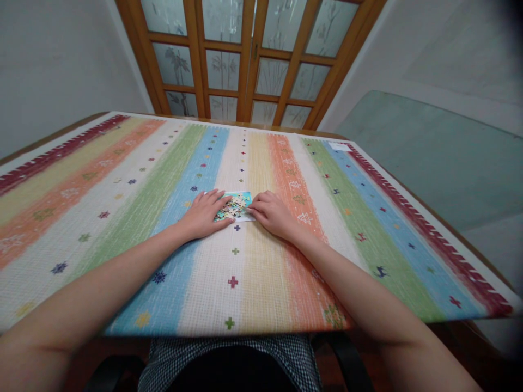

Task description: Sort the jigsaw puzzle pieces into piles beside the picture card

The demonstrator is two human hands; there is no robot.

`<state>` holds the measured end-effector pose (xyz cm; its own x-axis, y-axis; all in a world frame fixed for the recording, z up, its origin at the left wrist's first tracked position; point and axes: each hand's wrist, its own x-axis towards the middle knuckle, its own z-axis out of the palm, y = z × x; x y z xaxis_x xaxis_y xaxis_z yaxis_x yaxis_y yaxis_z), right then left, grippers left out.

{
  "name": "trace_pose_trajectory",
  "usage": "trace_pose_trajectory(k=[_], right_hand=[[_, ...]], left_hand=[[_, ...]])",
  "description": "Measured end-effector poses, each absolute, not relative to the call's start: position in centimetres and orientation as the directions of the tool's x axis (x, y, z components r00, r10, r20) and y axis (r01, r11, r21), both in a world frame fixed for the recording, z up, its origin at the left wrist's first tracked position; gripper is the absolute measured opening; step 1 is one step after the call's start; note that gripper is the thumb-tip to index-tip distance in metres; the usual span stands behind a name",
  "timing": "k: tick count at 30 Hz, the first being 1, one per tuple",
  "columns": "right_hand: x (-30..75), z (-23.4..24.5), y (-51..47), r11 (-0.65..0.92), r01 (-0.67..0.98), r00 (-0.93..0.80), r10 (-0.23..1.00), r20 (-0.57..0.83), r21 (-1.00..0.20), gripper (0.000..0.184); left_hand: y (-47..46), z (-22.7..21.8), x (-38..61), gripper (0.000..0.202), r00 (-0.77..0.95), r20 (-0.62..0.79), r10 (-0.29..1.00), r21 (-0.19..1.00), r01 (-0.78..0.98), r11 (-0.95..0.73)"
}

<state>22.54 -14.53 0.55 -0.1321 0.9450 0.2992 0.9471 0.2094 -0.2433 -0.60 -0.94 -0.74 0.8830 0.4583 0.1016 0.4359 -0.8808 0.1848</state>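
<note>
A small heap of jigsaw pieces [236,204] lies on a turquoise and white card [246,195], in the middle of the counter [318,133] from left to right, between the person's two hands. The left hand [204,213] rests palm down at the left side of the heap, its grip open, with the fingers spread along the far side and the thumb along the near side, touching the pieces. The right hand [270,213] is at the right edge of the card, fingers bent and drawn together near the thumb; whether this grip pinches a piece or the card's edge is too small to tell.

Under both hands spreads a striped tablecloth [220,283] in white, yellow, orange, green, blue and dark red, printed with little crosses, trees and snowflakes. A white slip [340,146] lies near its far right corner. Beyond the far edge stand wooden doors [246,65] with patterned glass panes. At the near side, checked cloth [157,362] covers the person's lap, beside a dark chair arm [347,359].
</note>
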Motion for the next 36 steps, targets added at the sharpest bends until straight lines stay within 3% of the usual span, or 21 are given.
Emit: trace_pose_trajectory(k=[2,4,11,19,25,36], right_hand=[[22.7,0.4,-14.7,0.192,0.910,-0.081,0.952,0.297,-0.367,0.026],[22.8,0.3,-14.7,0.165,0.895,-0.047,0.959,0.279,-0.415,0.027],[23.3,0.7,-15.2,0.008,0.943,0.105,0.941,0.320,-0.333,0.027],[22.6,0.8,-16.1,0.120,0.966,-0.057,0.963,0.264,-0.229,0.029],[22.3,0.5,-15.8,0.090,0.982,-0.047,0.970,0.240,-0.168,0.028],[22.6,0.2,-15.7,0.089,0.904,0.019,0.969,0.246,-0.418,0.021]], left_hand=[[-1.0,-0.7,-0.6,0.075,0.884,0.094,0.459,0.187,0.437,-0.880],[-1.0,-0.7,-0.6,0.074,0.884,0.091,0.458,0.189,0.436,-0.880],[-1.0,-0.6,-0.6,0.075,0.884,0.087,0.458,0.189,0.437,-0.879],[-1.0,-0.7,-0.6,0.075,0.881,0.099,0.463,0.198,0.438,-0.877],[-1.0,-0.7,-0.6,0.076,0.885,0.094,0.457,0.194,0.434,-0.880],[-1.0,-0.6,-0.6,0.075,0.884,0.087,0.459,0.211,0.434,-0.876]])
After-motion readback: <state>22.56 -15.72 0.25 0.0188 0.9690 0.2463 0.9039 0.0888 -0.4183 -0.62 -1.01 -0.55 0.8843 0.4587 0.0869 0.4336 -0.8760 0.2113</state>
